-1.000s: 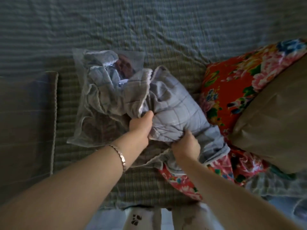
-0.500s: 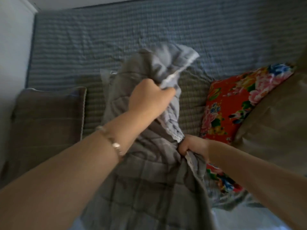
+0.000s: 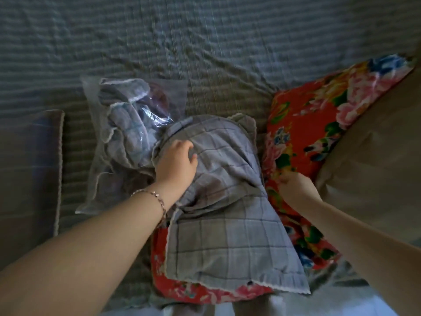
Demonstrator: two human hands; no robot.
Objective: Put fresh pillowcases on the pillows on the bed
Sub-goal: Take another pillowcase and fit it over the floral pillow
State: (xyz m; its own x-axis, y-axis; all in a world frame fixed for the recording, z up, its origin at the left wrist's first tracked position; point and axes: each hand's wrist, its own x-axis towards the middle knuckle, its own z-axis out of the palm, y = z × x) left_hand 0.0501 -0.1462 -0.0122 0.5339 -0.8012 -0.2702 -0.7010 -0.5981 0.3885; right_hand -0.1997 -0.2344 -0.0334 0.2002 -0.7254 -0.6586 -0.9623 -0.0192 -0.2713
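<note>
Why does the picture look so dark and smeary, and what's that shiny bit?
Head view: the room is dim, so colours look dull; the bed cover is streaked with motion blur near the top; the shiny bit is light glinting off the plastic bag.

One head-worn view looks steeply down, close above the left hand (image 3: 175, 165) and right hand (image 3: 293, 188); the bed (image 3: 205, 42) stretches beyond them.
</note>
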